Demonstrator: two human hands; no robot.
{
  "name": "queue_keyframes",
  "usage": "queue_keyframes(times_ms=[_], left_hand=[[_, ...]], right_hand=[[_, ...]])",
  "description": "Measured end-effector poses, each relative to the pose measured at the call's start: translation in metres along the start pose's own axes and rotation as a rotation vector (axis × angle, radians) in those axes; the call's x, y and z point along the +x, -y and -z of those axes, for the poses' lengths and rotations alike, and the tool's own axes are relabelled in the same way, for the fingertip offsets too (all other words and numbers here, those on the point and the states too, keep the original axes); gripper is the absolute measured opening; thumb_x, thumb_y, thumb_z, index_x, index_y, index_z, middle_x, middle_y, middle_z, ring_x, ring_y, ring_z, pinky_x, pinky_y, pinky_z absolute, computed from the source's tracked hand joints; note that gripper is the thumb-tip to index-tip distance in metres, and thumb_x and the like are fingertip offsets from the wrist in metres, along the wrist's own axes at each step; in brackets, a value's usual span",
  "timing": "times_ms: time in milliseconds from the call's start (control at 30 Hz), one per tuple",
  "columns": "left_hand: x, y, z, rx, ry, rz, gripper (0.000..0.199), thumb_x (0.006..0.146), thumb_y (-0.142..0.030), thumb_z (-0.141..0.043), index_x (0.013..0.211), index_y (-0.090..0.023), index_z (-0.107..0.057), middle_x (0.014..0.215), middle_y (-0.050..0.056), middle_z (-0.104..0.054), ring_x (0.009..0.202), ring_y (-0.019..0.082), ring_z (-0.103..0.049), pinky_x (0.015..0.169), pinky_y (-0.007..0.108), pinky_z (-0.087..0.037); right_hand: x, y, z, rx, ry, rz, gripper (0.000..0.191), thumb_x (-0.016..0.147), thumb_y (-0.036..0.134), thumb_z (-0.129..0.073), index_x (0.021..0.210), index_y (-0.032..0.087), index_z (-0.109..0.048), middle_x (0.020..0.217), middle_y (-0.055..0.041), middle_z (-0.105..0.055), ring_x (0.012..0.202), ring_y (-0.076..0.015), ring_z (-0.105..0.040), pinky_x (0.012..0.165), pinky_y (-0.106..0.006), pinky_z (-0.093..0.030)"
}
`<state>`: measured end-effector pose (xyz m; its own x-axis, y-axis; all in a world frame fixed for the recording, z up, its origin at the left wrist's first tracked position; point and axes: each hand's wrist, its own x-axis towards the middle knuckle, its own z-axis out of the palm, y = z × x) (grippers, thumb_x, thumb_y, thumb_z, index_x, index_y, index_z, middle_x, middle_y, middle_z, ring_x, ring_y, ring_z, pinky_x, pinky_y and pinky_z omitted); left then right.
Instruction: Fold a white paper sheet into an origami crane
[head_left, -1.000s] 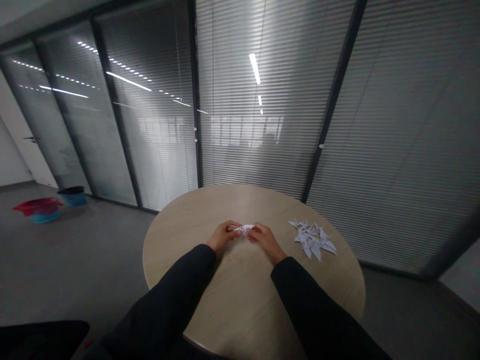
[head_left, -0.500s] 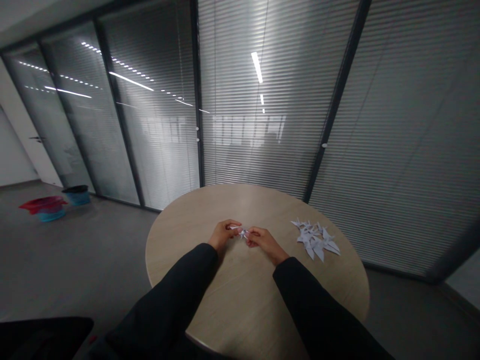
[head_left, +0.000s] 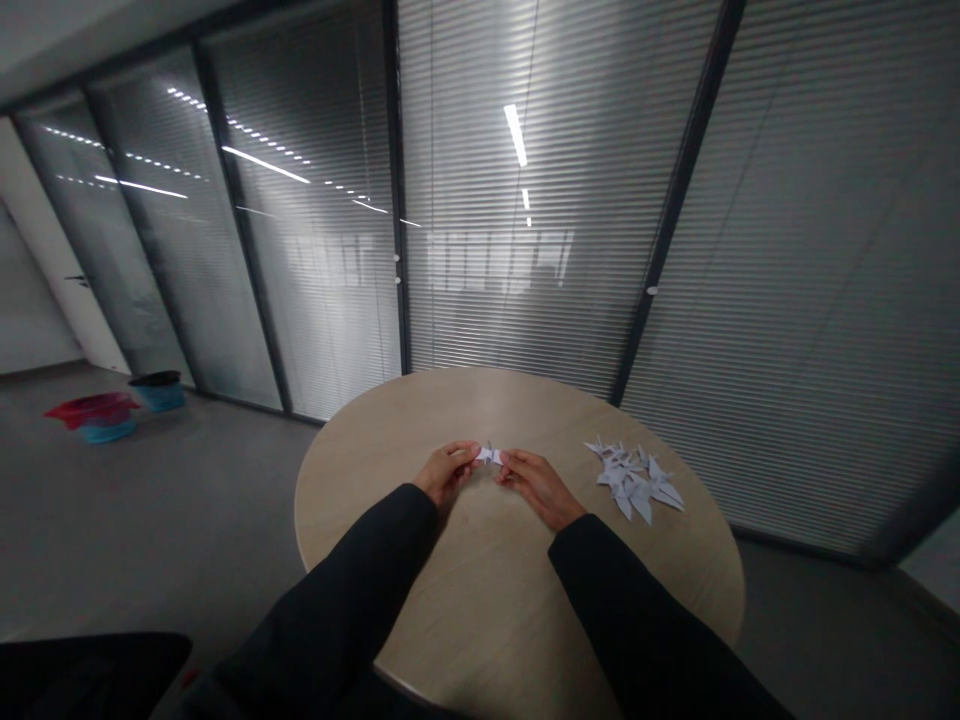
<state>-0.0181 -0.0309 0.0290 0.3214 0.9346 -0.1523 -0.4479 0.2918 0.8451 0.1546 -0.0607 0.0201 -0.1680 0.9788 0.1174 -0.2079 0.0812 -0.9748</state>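
Black long sleeves (head_left: 337, 575), wrist-length (hands (head_left: 448, 475) bare).

I count two hands, my left hand (head_left: 448, 475) and my right hand (head_left: 538, 490), with one folded paper crane (head_left: 489, 456) between them. There is one round desk (head_left: 375, 500), and near its right edge lies one heap of paper cranes (head_left: 634, 482), too overlapped to count singly. Two containers, a red-and-blue basin (head_left: 96, 417) and a blue bin (head_left: 158, 394), stand on the floor (head_left: 150, 520).

A: What carried the stuff?
B: A round wooden table (head_left: 487, 600), light tan.
A: What lay on it?
B: A loose heap of folded white paper cranes (head_left: 634, 483).
A: Where?
B: Right side, overlapping, well inside the edge.
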Motion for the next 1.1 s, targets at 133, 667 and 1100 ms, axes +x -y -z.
queue_keyframes(times_ms=[133, 667, 1100], left_hand=[[-0.001, -0.001, 0.001, -0.030, 0.004, 0.014, 0.010, 0.080, -0.008, -0.063, 0.089, -0.007, -0.058, 0.065, 0.005, -0.061, 0.047, 0.004, -0.053, 0.043, 0.010, -0.040], [0.002, -0.004, -0.004, -0.125, -0.037, 0.022, 0.007, 0.085, -0.005, -0.054, 0.091, -0.007, -0.056, 0.069, 0.005, -0.062, 0.054, 0.007, -0.060, 0.046, 0.011, -0.045], [0.004, -0.004, -0.007, -0.101, -0.102, -0.019, 0.004, 0.082, -0.008, -0.061, 0.085, -0.006, -0.059, 0.064, 0.003, -0.060, 0.049, 0.004, -0.055, 0.044, 0.010, -0.042]], right_hand=[[0.002, -0.001, 0.000, 0.012, -0.016, 0.013, 0.045, 0.061, 0.053, -0.076, 0.071, 0.014, -0.058, 0.069, -0.0034, -0.055, 0.066, -0.0130, -0.054, 0.073, -0.028, -0.047], [0.002, 0.002, 0.013, 0.115, -0.044, 0.009, 0.043, 0.060, 0.050, -0.077, 0.075, 0.014, -0.060, 0.076, -0.0050, -0.057, 0.069, -0.0143, -0.056, 0.076, -0.031, -0.049], [0.001, 0.004, 0.018, 0.073, -0.127, 0.040, 0.045, 0.061, 0.053, -0.076, 0.070, 0.014, -0.056, 0.070, -0.0037, -0.054, 0.065, -0.0137, -0.054, 0.070, -0.028, -0.048]])
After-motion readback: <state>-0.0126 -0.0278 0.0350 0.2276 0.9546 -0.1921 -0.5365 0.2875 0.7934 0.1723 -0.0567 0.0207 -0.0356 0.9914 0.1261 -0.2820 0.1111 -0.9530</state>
